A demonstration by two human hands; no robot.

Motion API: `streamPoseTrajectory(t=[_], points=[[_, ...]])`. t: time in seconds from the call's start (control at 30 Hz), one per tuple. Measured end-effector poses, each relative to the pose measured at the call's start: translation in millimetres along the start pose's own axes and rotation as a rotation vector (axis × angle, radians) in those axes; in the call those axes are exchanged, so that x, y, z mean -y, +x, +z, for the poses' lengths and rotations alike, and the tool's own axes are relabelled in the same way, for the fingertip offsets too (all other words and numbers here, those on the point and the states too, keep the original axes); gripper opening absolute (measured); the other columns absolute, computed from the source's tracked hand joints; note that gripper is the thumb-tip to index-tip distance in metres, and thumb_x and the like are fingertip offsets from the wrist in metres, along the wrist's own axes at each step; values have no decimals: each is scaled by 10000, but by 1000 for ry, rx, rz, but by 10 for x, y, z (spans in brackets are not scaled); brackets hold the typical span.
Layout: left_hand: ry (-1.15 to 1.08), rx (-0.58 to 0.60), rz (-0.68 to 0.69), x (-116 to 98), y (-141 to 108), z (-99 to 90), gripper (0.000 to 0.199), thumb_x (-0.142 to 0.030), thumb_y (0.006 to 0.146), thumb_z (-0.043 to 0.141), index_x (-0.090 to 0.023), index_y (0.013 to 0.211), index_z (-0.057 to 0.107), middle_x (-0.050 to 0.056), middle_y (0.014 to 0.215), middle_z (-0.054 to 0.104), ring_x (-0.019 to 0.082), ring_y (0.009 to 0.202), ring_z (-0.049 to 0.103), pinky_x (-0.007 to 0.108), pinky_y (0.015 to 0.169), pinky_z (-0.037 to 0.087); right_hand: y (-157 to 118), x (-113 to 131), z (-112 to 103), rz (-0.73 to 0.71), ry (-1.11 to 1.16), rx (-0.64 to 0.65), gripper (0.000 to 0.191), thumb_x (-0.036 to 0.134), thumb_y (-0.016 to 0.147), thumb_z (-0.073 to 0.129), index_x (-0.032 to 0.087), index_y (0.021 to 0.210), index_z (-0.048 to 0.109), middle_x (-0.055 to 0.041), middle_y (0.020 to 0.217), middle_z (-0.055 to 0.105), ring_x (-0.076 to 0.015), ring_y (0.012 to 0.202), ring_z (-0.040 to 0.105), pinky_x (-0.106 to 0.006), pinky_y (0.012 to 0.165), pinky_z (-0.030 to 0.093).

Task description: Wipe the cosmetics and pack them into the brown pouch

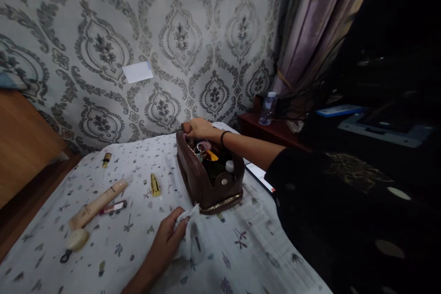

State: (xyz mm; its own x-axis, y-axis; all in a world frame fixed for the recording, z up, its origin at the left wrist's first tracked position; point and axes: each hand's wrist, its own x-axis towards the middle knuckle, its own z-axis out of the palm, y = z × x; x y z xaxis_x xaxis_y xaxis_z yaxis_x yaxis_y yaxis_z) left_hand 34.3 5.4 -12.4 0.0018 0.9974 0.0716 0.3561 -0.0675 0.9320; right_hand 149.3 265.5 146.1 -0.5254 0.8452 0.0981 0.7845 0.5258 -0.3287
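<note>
A brown makeup bag (pixel 193 177) stands unzipped on the patterned white sheet, with a white-capped item, an orange-yellow piece and other small items inside. My right hand (pixel 200 128) is closed over its far end, gripping the rim there; some fingertips are hidden. Near the front corner of the bag, my left hand (pixel 168 232) pinches a bunched white cloth (pixel 189 225). To the left lie a gold lipstick (pixel 155 185), a beige tube (pixel 98 204), a lip gloss tube (pixel 113 207), a round cream-coloured item with a black loop (pixel 77 240) and a small black-and-gold bottle (pixel 106 160).
A phone (pixel 259 177) with a lit screen lies right of the bag, partly under my sleeve. Behind it, a plastic bottle (pixel 268 109) stands on a reddish-brown table (pixel 250 124). A wooden board (pixel 27 142) rises at the left, and the patterned wall closes off the back.
</note>
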Motion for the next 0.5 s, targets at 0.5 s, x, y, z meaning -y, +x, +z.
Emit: streamPoseTrajectory(t=[0.5], points=[[49, 80, 19, -15, -7, 4, 417, -581, 955, 428, -204, 787, 488, -24, 710, 453, 152, 713, 453, 252, 681, 378, 140, 141, 163, 25, -74, 36, 380, 272, 857, 623, 124, 1202, 686, -184, 1238, 692, -296, 1172, 653, -281, 855, 529]])
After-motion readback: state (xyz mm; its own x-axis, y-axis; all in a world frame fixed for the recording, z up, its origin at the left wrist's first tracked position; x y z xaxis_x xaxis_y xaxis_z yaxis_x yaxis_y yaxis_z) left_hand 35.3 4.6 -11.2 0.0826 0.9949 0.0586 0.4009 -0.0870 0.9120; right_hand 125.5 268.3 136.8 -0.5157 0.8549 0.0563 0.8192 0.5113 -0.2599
